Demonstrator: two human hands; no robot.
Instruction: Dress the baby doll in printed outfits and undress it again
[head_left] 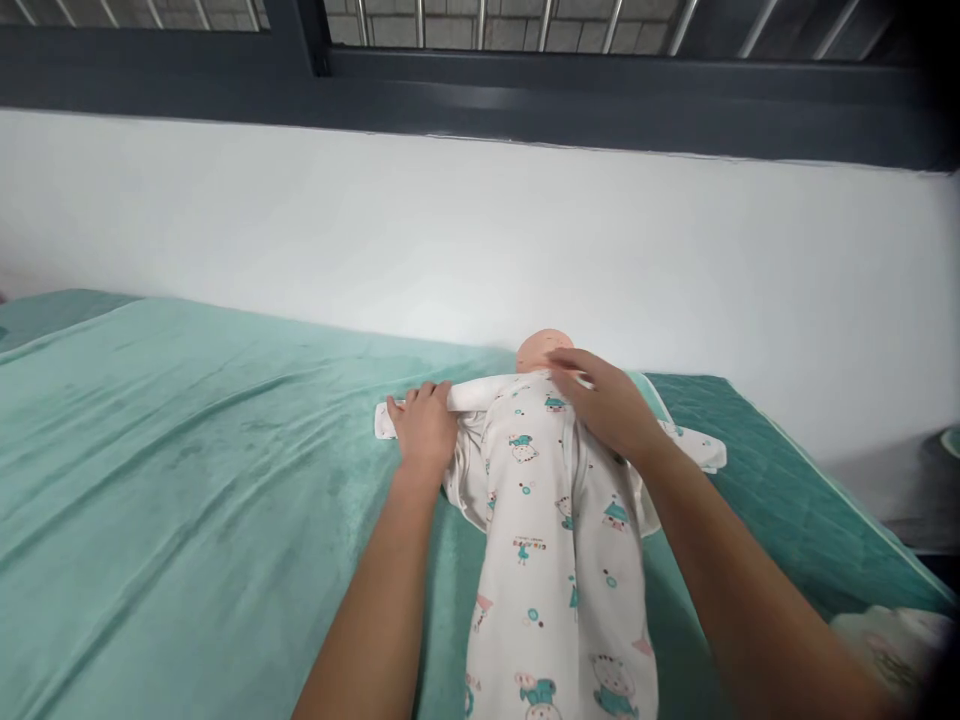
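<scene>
A baby doll lies on its back, its bald head point(541, 350) towards the wall. It is dressed in white baby clothes point(525, 520) with a cartoon print, the arms stretched out to the sides. My left hand point(425, 425) is closed over the sleeve point(385, 422) on the left, whose cuff pokes out beyond my thumb. Over the neckline and upper chest, my right hand point(604, 395) reaches with fingers extended and slightly blurred, holding nothing that I can see. Another sleeve point(697, 447) sticks out beyond my right wrist, flat on the bed.
A light green cover point(225, 480) with creases spreads under the doll, and a darker green quilted part point(780, 480) lies to the right. A white wall point(337, 230) rises behind, below a dark barred window frame point(525, 100). Printed pale cloth point(892, 640) lies at lower right.
</scene>
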